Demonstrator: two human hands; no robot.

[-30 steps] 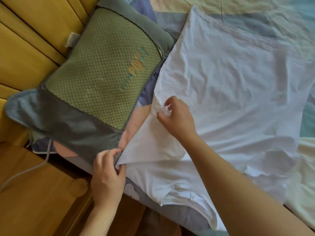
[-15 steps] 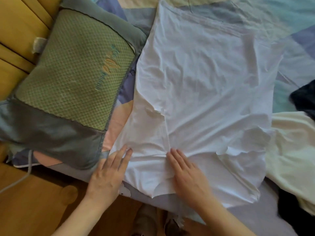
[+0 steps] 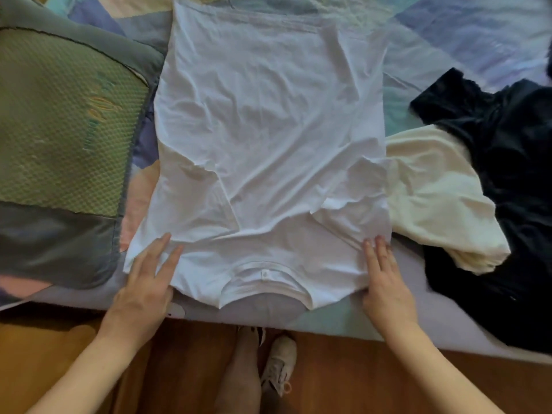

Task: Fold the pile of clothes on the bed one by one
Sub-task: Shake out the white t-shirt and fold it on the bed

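Bed: patchwork bedspread (image 3: 466, 40) in pale blue, lilac, green and pink fills the upper view; its near edge runs along a wooden floor (image 3: 343, 372) at 6 o'clock.
White T-shirt: white T-shirt (image 3: 268, 130) lies flat at the centre of the bed, collar (image 3: 264, 279) toward 6 o'clock, hem toward 12 o'clock. Both sleeves are folded in over the body, so the outline is a long rectangle, creased across the middle.
Left hand: left hand (image 3: 146, 285) rests flat at 7 o'clock on the shirt's near left corner, fingers straight and slightly apart, gripping nothing.
Right hand: right hand (image 3: 385, 282) rests flat at 5 o'clock on the shirt's near right edge, fingers straight and close together, gripping nothing.
Unfolded pile: cream garment (image 3: 436, 198) lies just beside the shirt's right edge at 3 o'clock, partly on top of a crumpled black garment (image 3: 513, 174) further toward 3 o'clock.
Pillow: green and grey pillow (image 3: 59, 130) sits at 9 o'clock, just beside the shirt's left edge.
Floor: a shoe (image 3: 279, 363) shows at 6 o'clock, between the forearms.
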